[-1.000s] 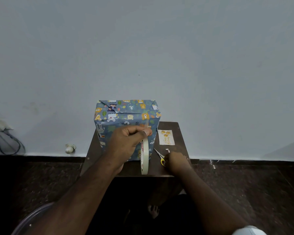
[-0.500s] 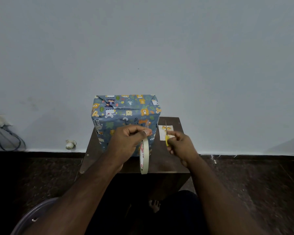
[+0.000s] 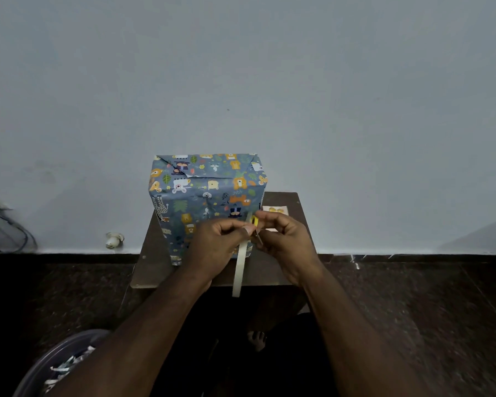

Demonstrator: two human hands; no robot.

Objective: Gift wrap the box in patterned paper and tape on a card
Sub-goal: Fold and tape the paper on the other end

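Note:
The box (image 3: pixel 201 196), wrapped in blue paper printed with animals, stands upright on a small brown table (image 3: pixel 281 270). In front of it my left hand (image 3: pixel 215 247) pinches the free end of a cream tape roll (image 3: pixel 239 270), and the roll hangs edge-on below my fingers. My right hand (image 3: pixel 287 247) grips small yellow-handled scissors (image 3: pixel 256 224) right at the tape, touching my left fingertips. A white card (image 3: pixel 275 209) with orange marks lies flat on the table to the right of the box, partly hidden by my right hand.
The table stands against a grey wall above a dark stone floor. A round tub (image 3: pixel 60 365) with paper scraps sits at the lower left. A white plug (image 3: pixel 113 239) and cables (image 3: pixel 3 224) lie along the wall at the left. My bare foot (image 3: pixel 257 339) shows under the table.
My right hand picked the scissors up from the table and brought them left to the tape held by my left hand. The left hand kept holding the tape.

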